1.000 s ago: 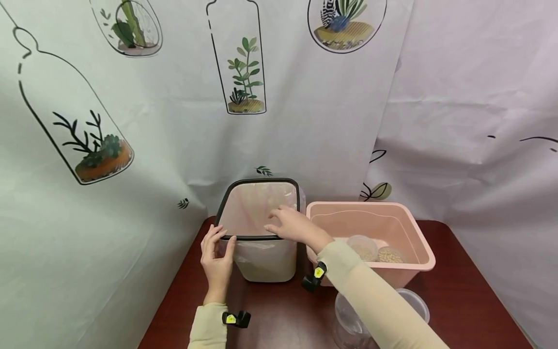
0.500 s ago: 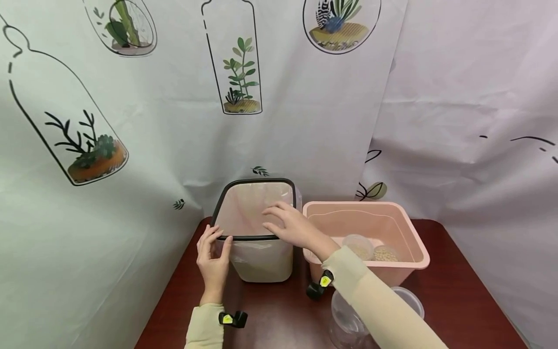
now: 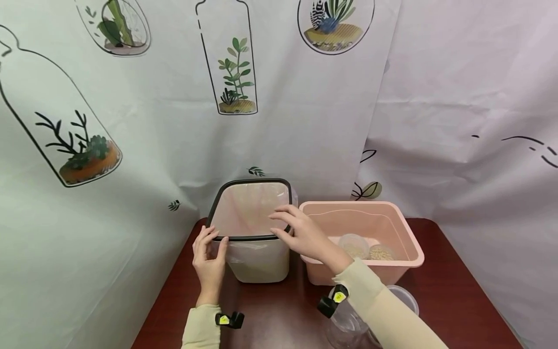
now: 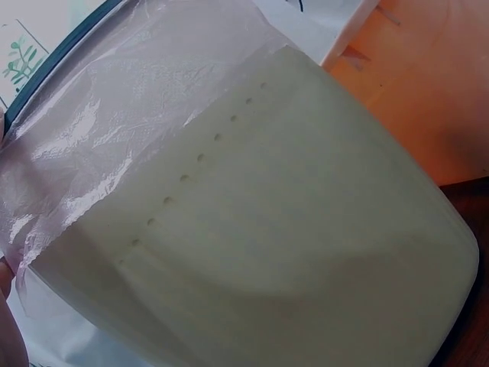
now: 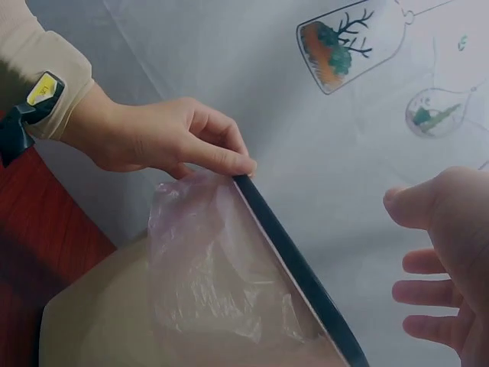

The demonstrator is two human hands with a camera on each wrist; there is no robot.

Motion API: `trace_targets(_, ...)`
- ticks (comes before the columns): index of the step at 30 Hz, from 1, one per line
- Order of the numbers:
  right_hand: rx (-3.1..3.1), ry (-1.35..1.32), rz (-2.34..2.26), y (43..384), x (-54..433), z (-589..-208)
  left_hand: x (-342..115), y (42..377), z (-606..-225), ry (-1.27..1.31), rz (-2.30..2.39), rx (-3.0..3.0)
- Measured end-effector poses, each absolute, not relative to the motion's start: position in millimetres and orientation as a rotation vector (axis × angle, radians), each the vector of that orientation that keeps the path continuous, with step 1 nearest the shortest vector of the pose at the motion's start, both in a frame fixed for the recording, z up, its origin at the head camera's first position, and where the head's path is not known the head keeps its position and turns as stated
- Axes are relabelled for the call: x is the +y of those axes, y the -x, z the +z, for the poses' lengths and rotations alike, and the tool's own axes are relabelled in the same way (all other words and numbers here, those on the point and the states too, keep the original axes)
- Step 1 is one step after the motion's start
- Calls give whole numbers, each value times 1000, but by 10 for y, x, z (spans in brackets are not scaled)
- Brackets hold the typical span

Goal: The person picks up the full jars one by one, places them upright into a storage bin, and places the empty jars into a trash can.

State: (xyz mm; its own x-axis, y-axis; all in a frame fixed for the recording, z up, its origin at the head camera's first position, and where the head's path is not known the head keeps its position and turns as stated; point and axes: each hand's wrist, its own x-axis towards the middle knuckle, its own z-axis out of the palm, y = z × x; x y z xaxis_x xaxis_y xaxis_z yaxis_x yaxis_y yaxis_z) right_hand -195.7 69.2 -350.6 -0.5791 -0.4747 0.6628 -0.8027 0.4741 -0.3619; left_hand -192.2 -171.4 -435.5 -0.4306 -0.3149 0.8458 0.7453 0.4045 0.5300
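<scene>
A cream trash bin (image 3: 261, 266) stands upright on the table, with a black rim ring (image 3: 250, 238) around its mouth. A thin, translucent pinkish bag (image 3: 248, 208) lines it and folds down over the outside, crinkled in the left wrist view. At the front left corner my left hand (image 3: 210, 265) pinches the rim, thumb in front and fingers along the side. My right hand (image 3: 305, 236) hovers over the front right corner, its fingers spread and loosely bent, with nothing in them. In the right wrist view, that right hand (image 5: 458, 260) is apart from the ring.
To the bin's right is a pink tub (image 3: 362, 207) holding a clear container of pale grains (image 3: 354, 246) and another of beans (image 3: 381, 253). Clear plastic containers (image 3: 346, 327) stand in front, partly behind my right sleeve. A printed curtain (image 3: 305, 145) hangs behind the dark red table (image 3: 279, 320).
My right hand has drawn back from over the bin's mouth, rightward and toward me, its fingers spreading. My left hand keeps its place on the rim. The whole head view has shifted slightly.
</scene>
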Motion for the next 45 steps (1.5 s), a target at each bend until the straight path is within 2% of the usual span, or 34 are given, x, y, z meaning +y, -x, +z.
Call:
trace_targets(27,-2083,-971,934,1615,1171,-3835,-1710,1930,-4387,389,-1260,-1606)
trace_targets(45,-2146,-835,891,1372,1530,-3922,-1698,1927,-4388,372,-1266,-1624)
